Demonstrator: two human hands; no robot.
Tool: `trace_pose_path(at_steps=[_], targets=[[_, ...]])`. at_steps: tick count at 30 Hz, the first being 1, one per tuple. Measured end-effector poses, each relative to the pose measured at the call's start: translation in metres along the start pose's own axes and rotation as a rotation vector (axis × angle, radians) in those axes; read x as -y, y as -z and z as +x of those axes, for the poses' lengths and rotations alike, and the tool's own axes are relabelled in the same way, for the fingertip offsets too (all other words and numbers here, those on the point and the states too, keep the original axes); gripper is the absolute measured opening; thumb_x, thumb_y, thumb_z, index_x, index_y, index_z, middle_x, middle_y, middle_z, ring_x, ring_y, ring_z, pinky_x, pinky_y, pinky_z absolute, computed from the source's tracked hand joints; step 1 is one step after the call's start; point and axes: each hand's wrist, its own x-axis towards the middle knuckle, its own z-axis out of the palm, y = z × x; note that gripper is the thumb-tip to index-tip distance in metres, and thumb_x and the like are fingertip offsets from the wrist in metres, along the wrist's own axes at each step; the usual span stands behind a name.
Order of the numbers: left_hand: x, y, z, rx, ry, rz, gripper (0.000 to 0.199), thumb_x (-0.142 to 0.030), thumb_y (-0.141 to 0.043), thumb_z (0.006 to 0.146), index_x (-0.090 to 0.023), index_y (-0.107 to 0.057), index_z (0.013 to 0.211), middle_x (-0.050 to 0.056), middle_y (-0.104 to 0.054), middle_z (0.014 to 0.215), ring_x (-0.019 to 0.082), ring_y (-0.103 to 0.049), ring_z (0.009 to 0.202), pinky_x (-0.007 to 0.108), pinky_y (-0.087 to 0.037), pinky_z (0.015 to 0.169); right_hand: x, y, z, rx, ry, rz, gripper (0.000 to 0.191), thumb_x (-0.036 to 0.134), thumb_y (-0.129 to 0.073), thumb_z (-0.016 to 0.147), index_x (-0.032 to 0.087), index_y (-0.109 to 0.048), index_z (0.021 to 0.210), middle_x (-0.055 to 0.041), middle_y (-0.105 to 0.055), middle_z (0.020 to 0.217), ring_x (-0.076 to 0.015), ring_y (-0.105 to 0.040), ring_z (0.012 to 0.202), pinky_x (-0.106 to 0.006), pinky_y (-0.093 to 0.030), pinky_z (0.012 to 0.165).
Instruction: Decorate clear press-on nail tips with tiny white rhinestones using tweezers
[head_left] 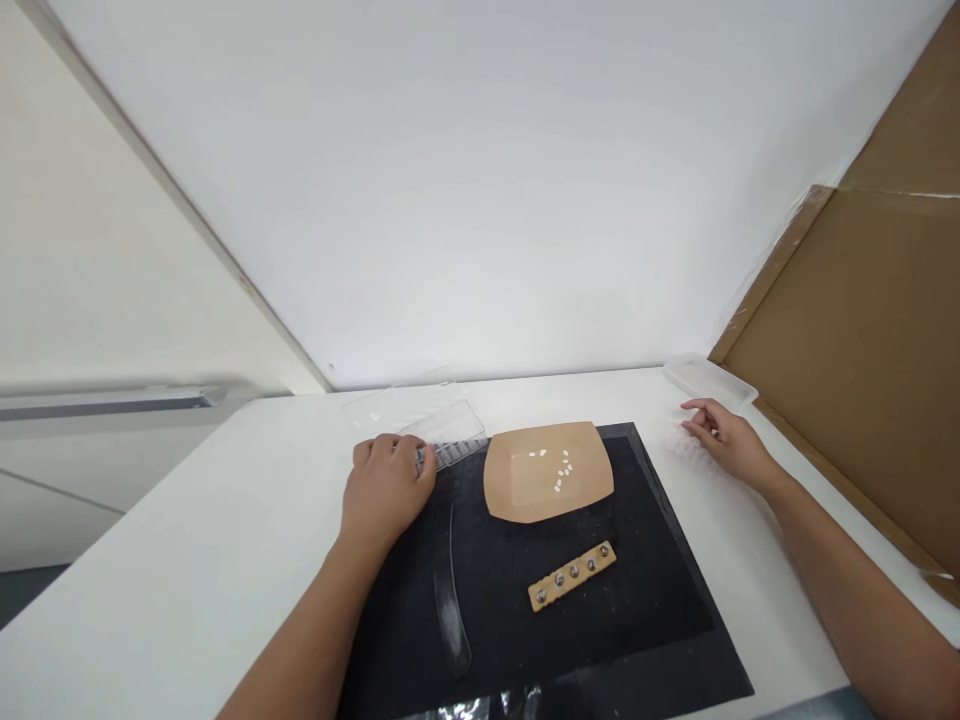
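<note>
My left hand (390, 485) is closed on the near end of a clear plastic box with small compartments (459, 450), at the back left of the black mat. My right hand (727, 440) hovers over the white table to the right, its fingers curled and the thumb apart from the index finger. Nothing shows between them. Just below it is a blurred, clear bumpy piece of plastic (686, 450); whether the hand touches it I cannot tell. Several small white pellets (562, 472) lie in a brown paper tray (532, 500) between my hands.
A wooden strip with metal balls (574, 572) and a dark curved strip (450, 620) lie on the black mat (630, 650). A clear lid (375, 408) and a translucent container (709, 380) are near the back wall. Cardboard (862, 380) borders the right side.
</note>
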Motion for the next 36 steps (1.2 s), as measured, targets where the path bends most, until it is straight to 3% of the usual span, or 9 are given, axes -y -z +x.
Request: trace_pose_path(at_steps=[4,8,16,20,25,28,32,36], targets=[[-0.005,0.006,-0.002,-0.161,-0.023,-0.069,0.043,-0.040,-0.040,0.103,-0.013,-0.073,0.111,0.022,-0.066,0.117,0.040,-0.054,0.121,0.052,-0.045,0.106,0.018,-0.002,-0.001,-0.074,-0.002,0.216,0.049,0.060,-0.062,0.099,0.024,-0.059,0.131,-0.0022,-0.066,0.084,-0.0181,-0.062,0.070,-0.031,-0.054,0.061],[-0.022,0.019,-0.006,-0.288,-0.124,-0.254,0.033,-0.034,-0.042,0.103,-0.016,-0.068,0.114,0.017,-0.067,0.114,0.035,-0.057,0.118,0.052,-0.039,0.114,0.046,-0.010,-0.004,-0.135,-0.033,0.439,0.049,0.057,-0.070,0.095,0.024,-0.056,0.130,-0.0023,-0.065,0.092,-0.0159,-0.062,0.070,-0.027,-0.052,0.054],[-0.074,0.038,-0.033,-0.302,-0.361,-0.814,0.016,-0.029,-0.049,0.099,-0.021,-0.062,0.104,0.011,-0.063,0.103,0.028,-0.060,0.104,0.045,-0.051,0.095,0.124,-0.045,-0.016,-0.002,-0.058,0.870,0.039,0.050,-0.083,0.086,0.026,-0.062,0.109,-0.0038,-0.067,0.104,-0.0195,-0.070,0.088,-0.030,-0.059,0.064],[-0.090,0.042,-0.049,-0.227,-0.410,-0.977,0.020,-0.031,-0.053,0.099,-0.022,-0.060,0.115,0.010,-0.062,0.107,0.025,-0.059,0.097,0.042,-0.054,0.087,0.163,-0.069,-0.020,-0.012,-0.044,1.004,0.041,0.046,-0.085,0.085,0.028,-0.062,0.113,-0.0019,-0.066,0.101,-0.0167,-0.068,0.081,-0.030,-0.059,0.064],[-0.103,0.048,-0.063,-0.070,-0.427,-1.114,0.043,-0.035,-0.065,0.093,-0.024,-0.056,0.134,0.010,-0.065,0.114,0.022,-0.061,0.089,0.039,-0.056,0.082,0.193,-0.098,-0.033,-0.117,-0.018,1.110,0.057,0.037,-0.086,0.086,0.036,-0.052,0.132,0.0003,-0.064,0.100,-0.0192,-0.069,0.086,-0.034,-0.063,0.067],[-0.109,0.050,-0.068,0.049,-0.402,-1.191,0.053,-0.036,-0.072,0.090,-0.025,-0.056,0.138,0.011,-0.068,0.117,0.021,-0.064,0.085,0.034,-0.057,0.072,0.198,-0.109,-0.044,-0.080,-0.042,1.135,0.058,0.036,-0.086,0.086,0.037,-0.051,0.133,-0.0003,-0.063,0.101,-0.0189,-0.068,0.085,-0.034,-0.064,0.067],[-0.115,0.048,-0.075,0.242,-0.361,-1.241,0.046,-0.040,-0.075,0.089,-0.025,-0.063,0.131,0.009,-0.075,0.109,0.019,-0.067,0.075,0.030,-0.053,0.061,0.197,-0.116,-0.054,-0.092,-0.059,1.121,0.058,0.035,-0.087,0.085,0.038,-0.052,0.131,-0.0009,-0.062,0.103,-0.0198,-0.071,0.086,-0.038,-0.066,0.073],[-0.118,0.041,-0.077,0.274,-0.274,-1.276,0.042,-0.041,-0.073,0.092,-0.025,-0.067,0.130,0.008,-0.078,0.102,0.019,-0.071,0.071,0.027,-0.051,0.054,0.195,-0.119,-0.056,-0.140,-0.075,1.097,0.055,0.036,-0.087,0.085,0.038,-0.053,0.129,0.0006,-0.061,0.101,-0.0183,-0.073,0.082,-0.040,-0.067,0.081]])
